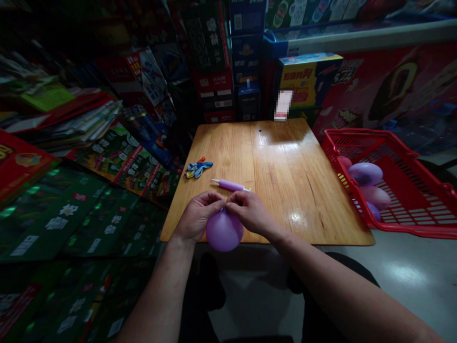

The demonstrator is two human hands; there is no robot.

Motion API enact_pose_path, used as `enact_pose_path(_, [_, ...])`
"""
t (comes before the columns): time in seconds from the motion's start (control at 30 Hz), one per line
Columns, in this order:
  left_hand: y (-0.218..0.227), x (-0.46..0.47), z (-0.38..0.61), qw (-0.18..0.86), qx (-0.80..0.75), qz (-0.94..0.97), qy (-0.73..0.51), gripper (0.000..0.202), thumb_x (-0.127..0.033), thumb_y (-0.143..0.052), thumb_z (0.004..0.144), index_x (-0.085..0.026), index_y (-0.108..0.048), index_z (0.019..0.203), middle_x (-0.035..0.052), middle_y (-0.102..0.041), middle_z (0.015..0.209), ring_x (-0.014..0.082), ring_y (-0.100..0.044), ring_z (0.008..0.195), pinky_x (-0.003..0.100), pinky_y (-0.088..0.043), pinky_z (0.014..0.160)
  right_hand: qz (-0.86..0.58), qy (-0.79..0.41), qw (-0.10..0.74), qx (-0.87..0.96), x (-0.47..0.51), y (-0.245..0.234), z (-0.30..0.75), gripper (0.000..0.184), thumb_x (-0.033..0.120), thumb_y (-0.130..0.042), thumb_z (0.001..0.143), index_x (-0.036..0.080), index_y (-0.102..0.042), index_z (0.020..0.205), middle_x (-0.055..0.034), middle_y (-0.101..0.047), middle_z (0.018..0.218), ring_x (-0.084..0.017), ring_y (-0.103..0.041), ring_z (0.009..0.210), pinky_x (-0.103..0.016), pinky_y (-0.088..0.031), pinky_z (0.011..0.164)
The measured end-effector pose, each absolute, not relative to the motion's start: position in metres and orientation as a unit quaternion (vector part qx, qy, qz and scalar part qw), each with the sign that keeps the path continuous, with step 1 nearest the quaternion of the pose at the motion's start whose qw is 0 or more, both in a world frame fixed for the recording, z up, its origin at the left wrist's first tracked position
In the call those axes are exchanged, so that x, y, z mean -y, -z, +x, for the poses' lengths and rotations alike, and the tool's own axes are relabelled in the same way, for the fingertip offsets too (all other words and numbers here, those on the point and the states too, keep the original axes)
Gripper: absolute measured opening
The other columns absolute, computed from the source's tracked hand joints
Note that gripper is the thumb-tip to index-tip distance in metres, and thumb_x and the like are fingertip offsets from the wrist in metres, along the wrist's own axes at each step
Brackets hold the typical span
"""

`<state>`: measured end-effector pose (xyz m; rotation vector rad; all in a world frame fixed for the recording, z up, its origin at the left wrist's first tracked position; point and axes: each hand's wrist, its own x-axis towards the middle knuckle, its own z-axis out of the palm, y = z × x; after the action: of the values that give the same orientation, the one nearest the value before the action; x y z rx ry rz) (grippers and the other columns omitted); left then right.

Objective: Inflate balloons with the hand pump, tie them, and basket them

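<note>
An inflated purple balloon (224, 232) hangs at the near edge of the wooden table (282, 186), its neck pointing up. My left hand (200, 215) pinches the neck from the left with thumb and fingers. From the right, my right hand (250, 209) is closed on the same neck, and the two sets of fingertips meet there. Whether the neck is knotted is hidden by the fingers. Just beyond my hands lies a purple hand pump (231, 185) with a white nozzle. Several flat balloons (198, 168), blue, yellow and orange, lie in a small heap at the table's left.
To the right stands a red plastic basket (416, 232) with several inflated balloons (366, 174) inside. Stacked green cartons (67, 214) crowd the left side. Boxes (217, 90) line the table's far edge, beside a blurred-out upright card (283, 105). A small dark spot (260, 130) marks the tabletop.
</note>
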<state>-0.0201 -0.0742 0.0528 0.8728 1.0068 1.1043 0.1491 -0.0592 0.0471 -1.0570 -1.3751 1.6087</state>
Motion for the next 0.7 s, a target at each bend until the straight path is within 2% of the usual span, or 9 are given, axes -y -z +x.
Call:
enact_pose_path(0.1, [-0.053, 0.075, -0.016, 0.594, -0.472, 0.422, -0.496, 0.02, -0.025, -0.079, 0.074, -0.017, -0.07, 0.089, 0.0025, -0.07, 0.087, 0.0128, -0.063, 0.078, 0.023, -0.048, 0.073, -0.454, -0.505, 0.421, 0.602, 0.06, -0.043, 0.147, 0.017, 0.031, -0.063, 0.083, 0.018, -0.062, 0.072, 0.0001, -0.056, 0.065, -0.013, -0.048, 0.06, -0.025, -0.034, 0.054])
enact_pose_path(0.2, [-0.056, 0.076, -0.014, 0.521, -0.525, 0.472, -0.479, 0.021, -0.033, -0.077, 0.077, -0.015, -0.073, 0.088, 0.0052, -0.071, 0.087, 0.0156, -0.064, 0.078, 0.025, -0.047, 0.071, -0.47, -0.466, 0.438, 0.609, 0.061, -0.037, 0.145, 0.018, 0.032, -0.059, 0.086, 0.019, -0.062, 0.074, -0.0004, -0.061, 0.069, -0.014, -0.051, 0.062, -0.026, -0.039, 0.056])
enact_pose_path(0.3, [-0.059, 0.078, -0.014, 0.477, -0.538, 0.527, -0.453, 0.023, -0.035, -0.074, 0.078, -0.016, -0.077, 0.091, 0.0079, -0.073, 0.093, 0.0202, -0.065, 0.088, 0.028, -0.048, 0.079, -0.467, -0.449, 0.454, 0.612, 0.061, -0.034, 0.144, 0.019, 0.032, -0.058, 0.088, 0.019, -0.064, 0.075, -0.0009, -0.064, 0.073, -0.014, -0.055, 0.066, -0.028, -0.042, 0.061])
enact_pose_path(0.4, [-0.06, 0.079, -0.014, 0.473, -0.526, 0.537, -0.459, 0.024, -0.034, -0.074, 0.079, -0.018, -0.077, 0.096, 0.0083, -0.074, 0.097, 0.022, -0.065, 0.094, 0.03, -0.048, 0.085, -0.462, -0.447, 0.451, 0.618, 0.062, -0.033, 0.143, 0.018, 0.032, -0.059, 0.087, 0.02, -0.065, 0.076, -0.0012, -0.064, 0.072, -0.014, -0.055, 0.065, -0.028, -0.042, 0.06])
enact_pose_path(0.6, [-0.056, 0.078, -0.014, 0.519, -0.514, 0.464, -0.501, 0.019, -0.033, -0.073, 0.08, -0.017, -0.071, 0.09, 0.0038, -0.07, 0.086, 0.0145, -0.062, 0.078, 0.024, -0.047, 0.072, -0.452, -0.479, 0.441, 0.609, 0.06, -0.037, 0.142, 0.016, 0.033, -0.062, 0.084, 0.019, -0.065, 0.077, -0.0005, -0.062, 0.07, -0.013, -0.052, 0.062, -0.027, -0.039, 0.056])
enact_pose_path(0.7, [-0.054, 0.078, -0.014, 0.539, -0.505, 0.447, -0.504, 0.017, -0.032, -0.071, 0.082, -0.018, -0.066, 0.09, 0.0023, -0.068, 0.087, 0.0131, -0.061, 0.078, 0.023, -0.046, 0.071, -0.467, -0.518, 0.413, 0.585, 0.056, -0.042, 0.144, 0.016, 0.031, -0.066, 0.078, 0.019, -0.061, 0.069, 0.0003, -0.057, 0.063, -0.012, -0.048, 0.058, -0.026, -0.035, 0.052])
